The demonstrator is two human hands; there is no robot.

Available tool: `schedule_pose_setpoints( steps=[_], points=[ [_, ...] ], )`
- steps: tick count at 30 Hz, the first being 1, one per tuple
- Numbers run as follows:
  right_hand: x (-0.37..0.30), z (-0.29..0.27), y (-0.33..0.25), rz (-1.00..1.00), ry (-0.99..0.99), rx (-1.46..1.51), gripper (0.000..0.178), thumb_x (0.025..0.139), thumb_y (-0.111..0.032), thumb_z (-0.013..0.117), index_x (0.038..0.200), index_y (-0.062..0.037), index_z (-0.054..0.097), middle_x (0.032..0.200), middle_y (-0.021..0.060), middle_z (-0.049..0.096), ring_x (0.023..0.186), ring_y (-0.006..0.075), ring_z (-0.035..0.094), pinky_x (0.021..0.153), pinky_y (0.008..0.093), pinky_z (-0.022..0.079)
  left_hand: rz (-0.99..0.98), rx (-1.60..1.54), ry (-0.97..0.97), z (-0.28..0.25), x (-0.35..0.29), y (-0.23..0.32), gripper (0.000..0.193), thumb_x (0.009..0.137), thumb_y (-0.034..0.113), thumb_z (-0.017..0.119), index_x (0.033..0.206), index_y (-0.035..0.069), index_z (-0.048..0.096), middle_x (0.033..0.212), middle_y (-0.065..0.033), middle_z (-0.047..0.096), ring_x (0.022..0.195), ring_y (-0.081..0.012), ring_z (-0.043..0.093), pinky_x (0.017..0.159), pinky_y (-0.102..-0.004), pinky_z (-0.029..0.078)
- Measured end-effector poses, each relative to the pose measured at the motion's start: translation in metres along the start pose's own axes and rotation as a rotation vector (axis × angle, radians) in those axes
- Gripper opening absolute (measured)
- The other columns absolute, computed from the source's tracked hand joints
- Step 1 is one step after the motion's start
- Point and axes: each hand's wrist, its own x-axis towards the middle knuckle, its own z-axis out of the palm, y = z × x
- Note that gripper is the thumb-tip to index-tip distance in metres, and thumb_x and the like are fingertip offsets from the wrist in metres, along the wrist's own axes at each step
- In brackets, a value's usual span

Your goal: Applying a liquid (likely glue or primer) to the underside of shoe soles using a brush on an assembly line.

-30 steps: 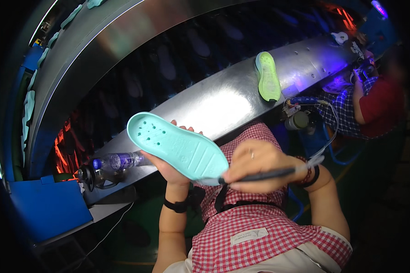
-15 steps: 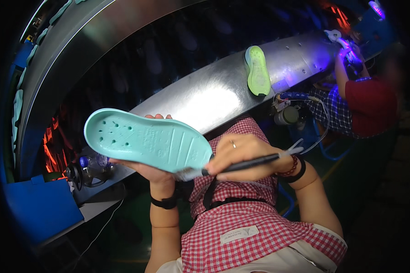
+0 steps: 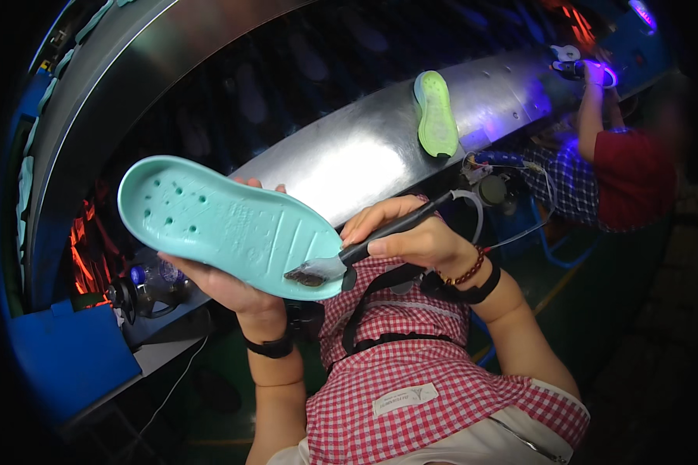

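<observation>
A turquoise shoe sole (image 3: pixel 233 221), with small holes at its toe end and ridges toward the heel, rests tilted in my left hand (image 3: pixel 229 291). The thumb side shows along its near edge, and fingertips come up over the far edge. My right hand (image 3: pixel 415 236) grips the black handle of a brush (image 3: pixel 384 231) with a thin tube at its back end. The brush's bristles (image 3: pixel 318 271) lie against the heel part of the sole, near its lower edge. The sole's surface looks wet and shiny there.
On the metal bench (image 3: pixel 310 163) lies a yellow-green sole (image 3: pixel 437 116). A dark conveyor (image 3: pixel 271 85) runs behind it. To the left stand a blue box (image 3: pixel 74 360) and a clear bottle (image 3: pixel 159 283). At the right a co-worker in a red sleeve (image 3: pixel 636 174) handles a shoe part under violet light.
The turquoise sole has moved left and slightly up with my left hand. The brush has swung from the sole's lower edge onto its heel surface, its handle now steeper.
</observation>
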Motion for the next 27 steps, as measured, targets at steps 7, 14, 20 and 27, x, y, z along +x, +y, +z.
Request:
schedule_pose_setpoints(
  steps=[7,14,20,27],
  points=[
    [-0.001,0.03,0.011,0.047,0.24,0.182,0.021,0.082,-0.004,0.059,0.101,0.0038,0.058,0.094,0.0108,0.063,0.082,0.0128,0.06,0.073,0.0239,0.049,-0.1,-0.16,0.21,0.017,-0.024,-0.033,0.064,0.09,0.051,0.025,0.135,0.007,0.027,0.132,-0.018,0.038,0.116,-0.0397,0.042,0.094,-0.058,0.034],
    [0.005,0.034,-0.014,-0.279,0.064,-0.516,0.019,0.074,0.0,0.064,0.093,0.0019,0.064,0.087,0.0102,0.064,0.078,0.0138,0.061,0.067,0.0236,0.047,-0.066,-0.249,0.134,0.006,-0.021,-0.029,0.062,0.09,0.049,0.028,0.135,0.008,0.029,0.133,-0.0177,0.038,0.116,-0.0392,0.042,0.095,-0.0576,0.032],
    [0.009,0.028,-0.023,-0.152,0.185,-0.372,0.018,0.076,-0.003,0.064,0.093,0.0017,0.064,0.083,0.0099,0.065,0.068,0.0094,0.06,0.059,0.0193,0.046,-0.122,-0.149,-0.019,0.006,-0.019,-0.024,0.056,0.088,0.046,0.038,0.13,0.009,0.04,0.13,-0.0132,0.043,0.116,-0.0337,0.042,0.098,-0.0576,0.024],
    [0.016,0.025,-0.038,-0.2,0.044,-0.499,0.017,0.072,-0.004,0.067,0.089,-0.0005,0.066,0.08,0.0099,0.066,0.071,0.0143,0.061,0.062,0.0238,0.047,-0.096,-0.063,0.036,0.008,-0.014,-0.017,0.059,0.089,0.047,0.036,0.129,0.004,0.038,0.125,-0.0182,0.046,0.107,-0.0361,0.049,0.089,-0.0548,0.038]
  ],
)
